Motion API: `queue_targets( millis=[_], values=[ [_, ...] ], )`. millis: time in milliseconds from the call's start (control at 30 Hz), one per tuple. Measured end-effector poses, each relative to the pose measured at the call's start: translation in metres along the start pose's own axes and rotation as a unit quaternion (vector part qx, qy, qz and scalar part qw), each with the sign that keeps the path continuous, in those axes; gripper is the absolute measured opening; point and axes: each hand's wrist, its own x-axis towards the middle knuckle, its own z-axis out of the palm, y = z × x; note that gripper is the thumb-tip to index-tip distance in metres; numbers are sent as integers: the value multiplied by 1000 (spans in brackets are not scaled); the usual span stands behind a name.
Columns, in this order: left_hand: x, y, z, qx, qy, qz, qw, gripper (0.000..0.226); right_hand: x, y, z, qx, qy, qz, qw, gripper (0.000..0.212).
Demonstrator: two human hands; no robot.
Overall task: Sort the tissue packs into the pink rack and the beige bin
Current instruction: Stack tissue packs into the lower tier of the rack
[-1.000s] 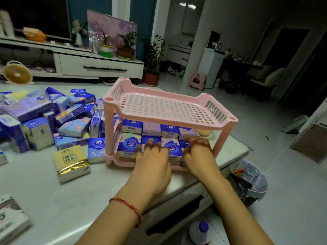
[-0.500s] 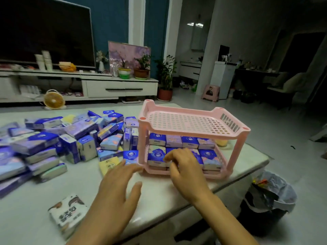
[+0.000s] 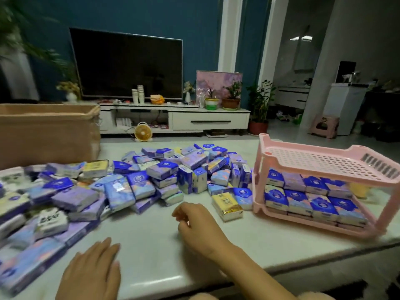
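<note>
A pink two-tier rack (image 3: pixel 324 161) stands at the right of the white table (image 3: pixel 151 245). Its lower shelf is packed with blue and purple tissue packs (image 3: pixel 307 198); its top shelf is bare. A big pile of loose tissue packs (image 3: pixel 151 176) covers the table's middle and left. A yellow pack with a gold end (image 3: pixel 227 205) lies just left of the rack. The beige bin (image 3: pixel 47 131) stands at the far left. My left hand (image 3: pixel 93 273) hovers flat near the front edge, holding nothing. My right hand (image 3: pixel 194 221) hangs over the table with fingers loosely curled, empty.
A white pack with dark print (image 3: pixel 52 219) lies among the left packs. Beyond the table are a TV (image 3: pixel 127 63), a white cabinet (image 3: pixel 207 120), a small fan (image 3: pixel 142 132) and potted plants. The table's front edge runs just below my hands.
Both hands have left the rack's lower shelf and moved left over the table. The view has swung left, bringing the beige bin and more of the pile into sight.
</note>
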Motion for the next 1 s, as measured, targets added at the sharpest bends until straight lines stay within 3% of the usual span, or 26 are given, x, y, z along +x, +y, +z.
queue_targets(
  millis=[33, 133, 267, 400, 500, 633, 767, 833, 900, 1000],
  values=[
    [11, 8, -14, 4, -26, 7, 1000, 61, 4, -6, 7, -7, -11, -5, 1000, 33],
    [6, 14, -18, 44, -9, 23, 999, 37, 14, -26, 28, -15, -46, -16, 999, 36],
    [2, 12, -21, 9, -59, -8, 998, 35, 42, -59, 61, -56, -75, -45, 995, 54],
    [3, 9, -24, -2, -84, -5, 996, 39, 69, -79, 84, -95, -50, -30, 994, 64],
    [15, -5, -40, -66, -17, 17, 998, 38, 85, -86, 94, -133, -17, -16, 991, 55],
    [34, -37, -77, 2, 81, -40, 996, 36, 92, -99, 98, -124, 60, -58, 989, 44],
    [25, -67, -86, 99, -2, -134, 986, 53, 98, -122, 107, 0, -45, -70, 997, 60],
    [14, -71, -81, 143, -51, -113, 982, 55, 109, -128, 112, -57, -81, -61, 993, 54],
    [11, -70, -83, 164, -89, -111, 976, 53, 115, -130, 112, -116, -83, -69, 987, 46],
    [18, -62, -97, 145, -118, -157, 970, 52, 108, -126, 106, -59, -57, -78, 994, 42]
  ],
)
